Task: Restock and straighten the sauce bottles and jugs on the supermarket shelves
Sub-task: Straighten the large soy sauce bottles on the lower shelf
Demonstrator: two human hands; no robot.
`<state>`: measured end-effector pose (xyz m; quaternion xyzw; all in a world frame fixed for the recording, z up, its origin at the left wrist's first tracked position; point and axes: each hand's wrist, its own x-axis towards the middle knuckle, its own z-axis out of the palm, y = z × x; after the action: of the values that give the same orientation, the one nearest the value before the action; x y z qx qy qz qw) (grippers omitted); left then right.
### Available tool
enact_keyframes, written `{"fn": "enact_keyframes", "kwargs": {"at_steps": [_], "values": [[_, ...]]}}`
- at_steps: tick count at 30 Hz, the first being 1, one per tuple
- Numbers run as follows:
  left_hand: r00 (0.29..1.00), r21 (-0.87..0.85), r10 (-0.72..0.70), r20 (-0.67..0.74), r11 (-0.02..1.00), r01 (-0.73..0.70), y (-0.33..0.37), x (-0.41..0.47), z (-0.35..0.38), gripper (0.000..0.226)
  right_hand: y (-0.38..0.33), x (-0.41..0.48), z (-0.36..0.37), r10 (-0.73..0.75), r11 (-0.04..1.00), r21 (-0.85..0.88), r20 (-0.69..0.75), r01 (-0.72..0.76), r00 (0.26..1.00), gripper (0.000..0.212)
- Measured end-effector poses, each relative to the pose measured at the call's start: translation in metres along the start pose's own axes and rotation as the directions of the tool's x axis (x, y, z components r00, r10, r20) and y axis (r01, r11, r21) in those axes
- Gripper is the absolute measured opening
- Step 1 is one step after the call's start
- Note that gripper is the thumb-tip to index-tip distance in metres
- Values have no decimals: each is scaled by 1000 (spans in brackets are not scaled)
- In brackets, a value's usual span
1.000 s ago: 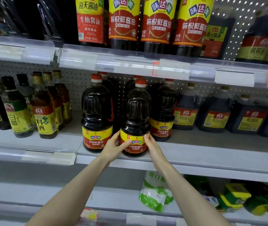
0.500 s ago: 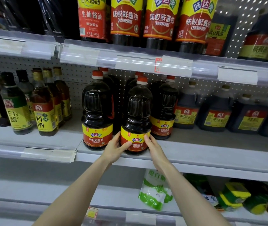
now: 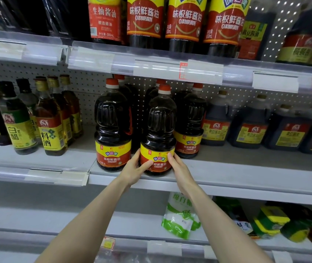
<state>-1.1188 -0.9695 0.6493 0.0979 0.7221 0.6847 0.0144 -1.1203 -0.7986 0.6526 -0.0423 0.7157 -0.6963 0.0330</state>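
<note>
Left hand [image 3: 132, 168] and right hand [image 3: 179, 168] still gripped the jug [image 3: 159, 128], unmoved on the shelf [image 3: 246, 175], label [image 3: 158, 156] read 味极鲜酱油, 0添加防腐剂

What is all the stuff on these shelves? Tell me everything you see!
held jug: one, dark, yellow-red label, front edge of middle shelf
other red-capped jugs: at least four, dark, beside and behind it
square jugs: four, dark, yellow labels, middle shelf right
slim bottles: several, amber and green, middle shelf left
top-shelf bottles: at least four, red-yellow labels
bag: one, white-green, bottom shelf
left hand, right hand: both grip held jug's base
</note>
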Motion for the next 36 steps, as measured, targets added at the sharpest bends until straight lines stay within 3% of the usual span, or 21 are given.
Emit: {"fn": "enact_keyframes", "kwargs": {"at_steps": [3, 10, 27, 36], "values": [[1000, 8, -3, 7, 1000, 3, 0, 1, -1, 66, -1, -1, 1, -3, 1000, -10, 0, 3, 1000, 80], [1000, -5, 0, 19, 1000, 1, 0, 2, -3, 67, -4, -3, 1, -10, 1000, -27, -7, 9, 1000, 61], [999, 15, -45, 18, 999, 45, 6, -2, -5, 66, -12, -11, 6, -5, 999, -41, -40, 3, 999, 55], [997, 56, -67, -49, 996, 70, 30, -17, -3, 55, -26, -20, -2, 54, 996, -68, -145, -64, 988, 59]]}}
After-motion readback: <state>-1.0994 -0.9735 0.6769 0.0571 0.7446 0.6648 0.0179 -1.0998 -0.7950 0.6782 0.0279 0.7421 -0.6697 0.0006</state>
